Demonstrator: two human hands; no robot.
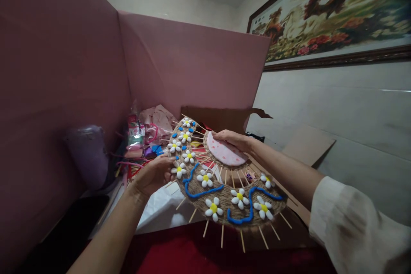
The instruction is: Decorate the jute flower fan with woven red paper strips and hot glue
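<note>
A fan-shaped woven craft piece (208,186) of twine and thin wooden sticks is held up in front of me, tilted. White flowers with yellow centres and wavy blue strips decorate its wide band. Its inner half-round part is covered with pink patterned cloth (226,150). My left hand (160,173) grips the outer edge on the left, fingers partly hidden behind it. My right hand (233,139) holds the cloth-covered part at its upper edge, thumb on the front. Stick ends poke out past the outer rim.
Craft supplies in plastic packets (135,130) and pink cloth (159,115) lie behind on the left. A purple bag (88,154) hangs at the left. Pink panels (189,64) enclose the back and left side. Brown cardboard (308,145) leans at the right, and red cloth (167,250) lies in front.
</note>
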